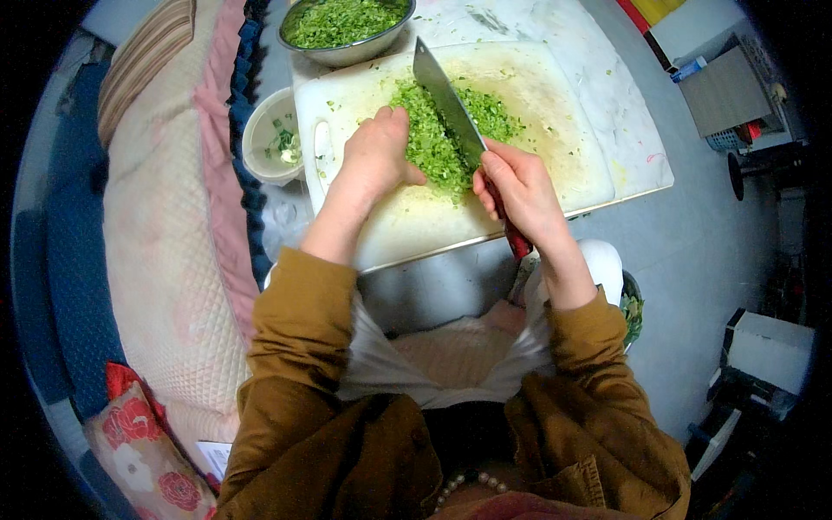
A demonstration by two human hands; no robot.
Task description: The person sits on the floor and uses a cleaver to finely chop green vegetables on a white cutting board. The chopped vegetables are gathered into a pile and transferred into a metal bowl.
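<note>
My right hand point(517, 185) grips the dark red handle of a cleaver point(447, 97), its broad blade pointing away from me over chopped green vegetables point(432, 146). The vegetables lie heaped on a white plastic cutting board point(552, 123), on both sides of the blade. Against the heap's left edge rests my left hand point(380, 153), thumb and fingers apart, pressing on the pieces without gripping any tool. A metal bowl point(354, 49) full of chopped greens stands beyond the board at the upper left.
Left of the board, a pale plastic tub point(260, 146) holds some green and white scraps. The board lies on a marble-patterned tabletop point(630, 130). A quilted sofa cover point(169, 227) runs along the left. Beside my right knee, a container of leafy greens point(632, 312) is partly hidden.
</note>
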